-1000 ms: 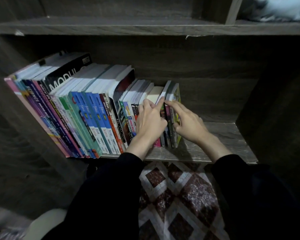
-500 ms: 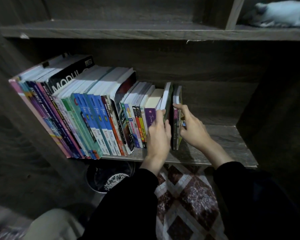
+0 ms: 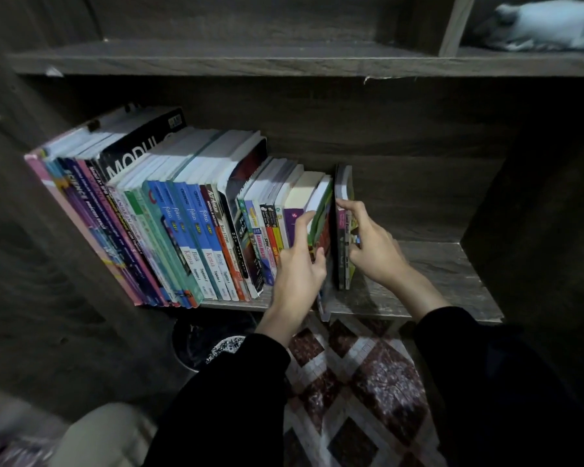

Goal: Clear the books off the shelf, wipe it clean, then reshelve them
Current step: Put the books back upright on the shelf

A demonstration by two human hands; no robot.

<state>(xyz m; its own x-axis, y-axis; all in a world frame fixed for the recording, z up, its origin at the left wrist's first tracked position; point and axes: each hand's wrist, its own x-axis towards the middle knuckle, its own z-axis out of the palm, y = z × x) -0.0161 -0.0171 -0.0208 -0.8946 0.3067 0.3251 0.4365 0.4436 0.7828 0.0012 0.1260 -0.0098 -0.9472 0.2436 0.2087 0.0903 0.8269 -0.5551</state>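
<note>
As the clearing begins, a person's left hand (image 3: 300,267) curls round a green-covered book (image 3: 322,210), now drawn forward until its lower corner overhangs the front edge of the shelf (image 3: 429,274). A second ago both hands only fingered the tops at this end. The right hand (image 3: 371,244) pinches the last thin books (image 3: 344,190), upright and newly parted from it by a gap. The long row of books (image 3: 182,214) stands untouched, so wiping looks far off.
</note>
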